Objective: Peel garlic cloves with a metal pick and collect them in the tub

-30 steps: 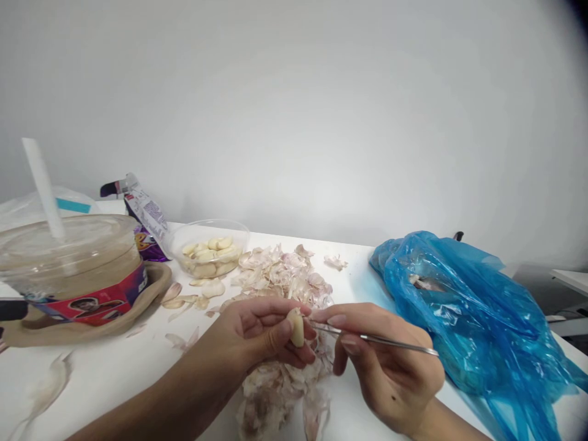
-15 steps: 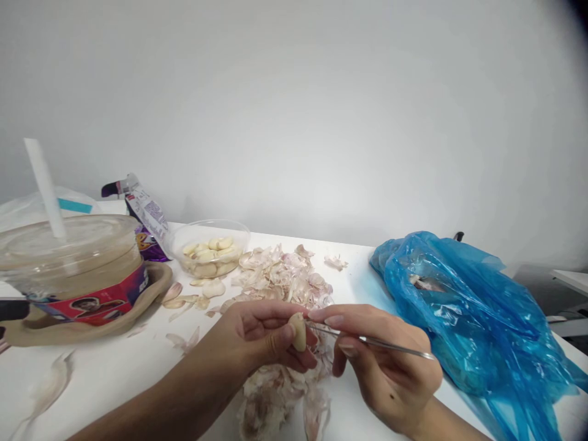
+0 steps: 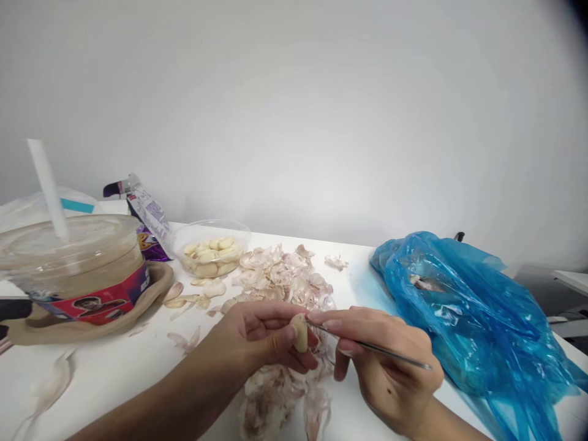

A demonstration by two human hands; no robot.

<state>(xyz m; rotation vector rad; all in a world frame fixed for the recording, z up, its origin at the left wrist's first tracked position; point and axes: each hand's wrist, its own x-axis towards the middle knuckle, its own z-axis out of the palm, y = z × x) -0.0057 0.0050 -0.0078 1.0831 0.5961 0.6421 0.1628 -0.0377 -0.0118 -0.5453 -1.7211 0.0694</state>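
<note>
Pinching a pale garlic clove (image 3: 301, 335) between thumb and fingertips, the left hand (image 3: 261, 337) is clamped on it above the white table (image 3: 114, 367), in front of a heap of papery garlic skins (image 3: 285, 272). The right hand (image 3: 390, 361) is closed around a thin metal tool (image 3: 390, 353), which slants up to the clove's upper end; whether its tip touches the clove or lies just beside it, I cannot tell. The fingertips of both hands are close together. Beyond the left hand, a clear bowl (image 3: 245, 236) holds several peeled cloves (image 3: 214, 251), with a few loose pieces lying near its base. Farther left, a drink cup (image 3: 73, 257) with a white straw (image 3: 48, 187) sits in a cardboard tray (image 3: 160, 282), and a purple snack wrapper (image 3: 149, 214) stands behind it. To the right of the skins lies a crumpled blue plastic bag (image 3: 459, 306).
</note>
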